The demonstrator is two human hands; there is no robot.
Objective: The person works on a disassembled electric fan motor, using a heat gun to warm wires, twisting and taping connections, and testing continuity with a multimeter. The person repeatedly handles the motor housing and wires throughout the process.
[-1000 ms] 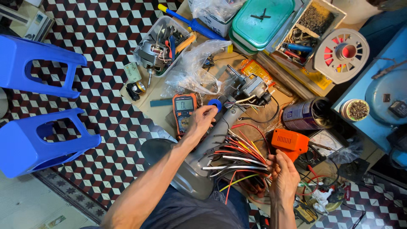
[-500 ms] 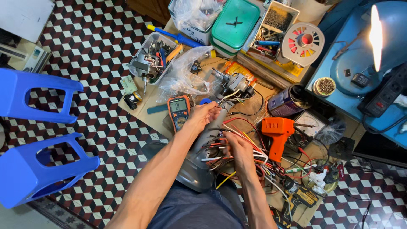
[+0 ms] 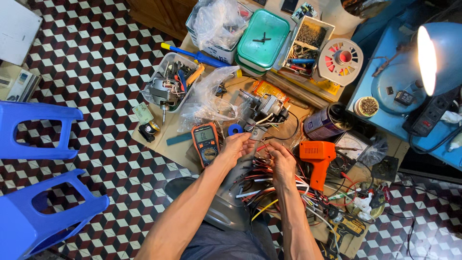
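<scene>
At the centre of the cluttered counter, both hands are shown meeting over a bundle of coloured wires that spills from a grey metal housing resting against the person's lap. The left hand is seen curled near the top of the bundle, its grip appearing closed on a wire end, though the exact strand cannot be told; the right hand is laid on the wires just beside it, with the fingers bent into the bundle and the closure of its grip hidden. An orange multimeter lies just left of the left hand, a blue tape roll just above it, and an orange soldering gun just right of the right hand. A small motor is placed beyond the hands, with a green-lidded box and a lit blue lamp farther off. For this step to be done well, it is judged that single strands should be separated and followed by colour, while the remainder is held down so that nothing is tugged loose. Compared with the frame half a second earlier, the hands are brought closer together and the view is shifted slightly, with the lamp shade now more fully included.
</scene>
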